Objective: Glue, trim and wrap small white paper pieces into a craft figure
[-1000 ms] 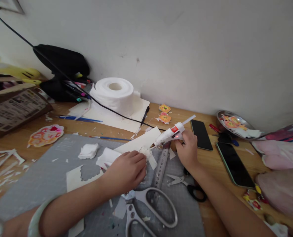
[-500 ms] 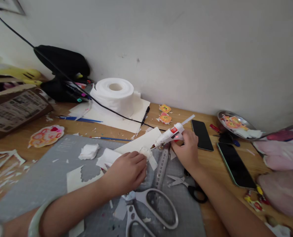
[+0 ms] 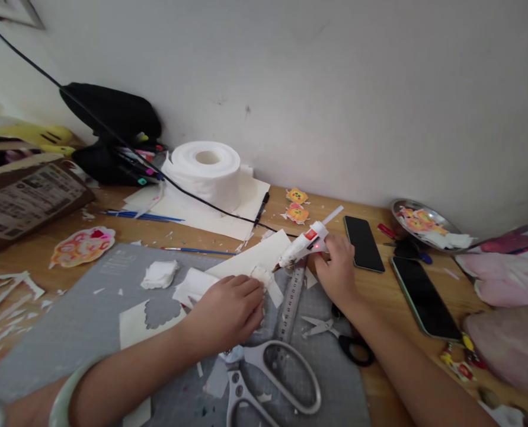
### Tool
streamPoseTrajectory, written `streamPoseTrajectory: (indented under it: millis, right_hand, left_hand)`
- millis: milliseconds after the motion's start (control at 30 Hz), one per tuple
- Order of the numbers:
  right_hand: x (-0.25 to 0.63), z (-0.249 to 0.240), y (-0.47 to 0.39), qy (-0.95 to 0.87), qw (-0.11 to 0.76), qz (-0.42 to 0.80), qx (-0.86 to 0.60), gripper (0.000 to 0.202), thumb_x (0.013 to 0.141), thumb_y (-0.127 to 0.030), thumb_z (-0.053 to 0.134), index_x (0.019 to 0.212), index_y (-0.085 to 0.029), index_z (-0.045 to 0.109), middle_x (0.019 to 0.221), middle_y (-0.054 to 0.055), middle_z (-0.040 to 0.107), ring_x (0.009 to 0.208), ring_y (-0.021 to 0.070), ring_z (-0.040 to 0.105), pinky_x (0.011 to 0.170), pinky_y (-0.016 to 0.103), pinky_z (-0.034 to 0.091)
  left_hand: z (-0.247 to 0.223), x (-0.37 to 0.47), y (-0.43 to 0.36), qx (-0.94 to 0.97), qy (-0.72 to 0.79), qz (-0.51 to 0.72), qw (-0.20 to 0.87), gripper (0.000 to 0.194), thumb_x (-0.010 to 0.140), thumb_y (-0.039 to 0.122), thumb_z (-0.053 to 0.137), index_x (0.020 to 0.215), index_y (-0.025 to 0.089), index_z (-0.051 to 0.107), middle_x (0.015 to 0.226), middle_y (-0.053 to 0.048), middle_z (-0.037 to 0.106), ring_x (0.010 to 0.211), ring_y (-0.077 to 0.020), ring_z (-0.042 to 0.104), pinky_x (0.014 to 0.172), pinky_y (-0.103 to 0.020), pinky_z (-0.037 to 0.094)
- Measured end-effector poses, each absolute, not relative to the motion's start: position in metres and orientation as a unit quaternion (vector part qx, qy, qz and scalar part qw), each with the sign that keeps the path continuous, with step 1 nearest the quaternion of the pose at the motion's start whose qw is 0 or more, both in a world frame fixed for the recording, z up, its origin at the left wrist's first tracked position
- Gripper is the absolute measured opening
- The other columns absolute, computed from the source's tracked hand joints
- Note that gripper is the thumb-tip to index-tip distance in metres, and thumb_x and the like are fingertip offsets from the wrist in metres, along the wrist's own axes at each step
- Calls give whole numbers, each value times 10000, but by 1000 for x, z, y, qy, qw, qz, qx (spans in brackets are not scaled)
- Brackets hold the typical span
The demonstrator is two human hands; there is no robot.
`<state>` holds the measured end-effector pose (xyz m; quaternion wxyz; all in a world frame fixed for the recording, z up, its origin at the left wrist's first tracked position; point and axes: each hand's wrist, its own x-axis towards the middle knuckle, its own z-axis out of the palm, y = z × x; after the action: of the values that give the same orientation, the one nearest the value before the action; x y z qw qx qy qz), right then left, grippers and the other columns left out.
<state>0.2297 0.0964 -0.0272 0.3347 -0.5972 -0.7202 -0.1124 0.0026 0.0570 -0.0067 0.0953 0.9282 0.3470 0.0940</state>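
Glue gun sits in your right hand's grip over the ruler, nozzle angled at the scrap your left hand pinches, probably to steady it.

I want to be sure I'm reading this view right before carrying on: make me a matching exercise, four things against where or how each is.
1. Glue gun
2. Paper roll
3. Silver scissors
4. Metal bowl

A. Holds orange and white pieces
B. On the grey mat
C. In the right hand
D. On cream paper

Pairs: 1-C, 2-D, 3-B, 4-A
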Motion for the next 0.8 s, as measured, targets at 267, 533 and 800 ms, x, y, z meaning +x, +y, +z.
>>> streamPoseTrajectory:
  millis: [267, 533, 800]
  right_hand:
    - [229, -25, 94, -730, 326, -121, -588, 193, 698, -88, 428, 820, -192, 535, 811, 53, 577, 765, 218, 472, 663, 334, 331]
    - [230, -26, 95, -732, 323, -119, -588, 186, 712, -90, 437, 833, -185, 542, 828, 54, 582, 766, 214, 474, 669, 326, 328]
    - [229, -27, 95, -728, 319, -126, -593, 168, 720, -104, 432, 827, -187, 531, 805, 55, 576, 752, 218, 474, 662, 331, 332]
  left_hand:
    - [-7, 3, 57, 929, 347, 77, 100, 224, 855, 203, 346, 824, 160, 564, 836, -57, 608, 822, -192, 554, 756, -337, 446]
    - [-7, 3, 57, 928, 345, 94, 100, 194, 844, 189, 371, 802, 162, 558, 808, -57, 601, 820, -183, 555, 765, -324, 445]
    - [-7, 2, 58, 933, 328, 114, 95, 182, 836, 195, 387, 781, 164, 557, 782, -58, 596, 809, -179, 553, 746, -307, 442]
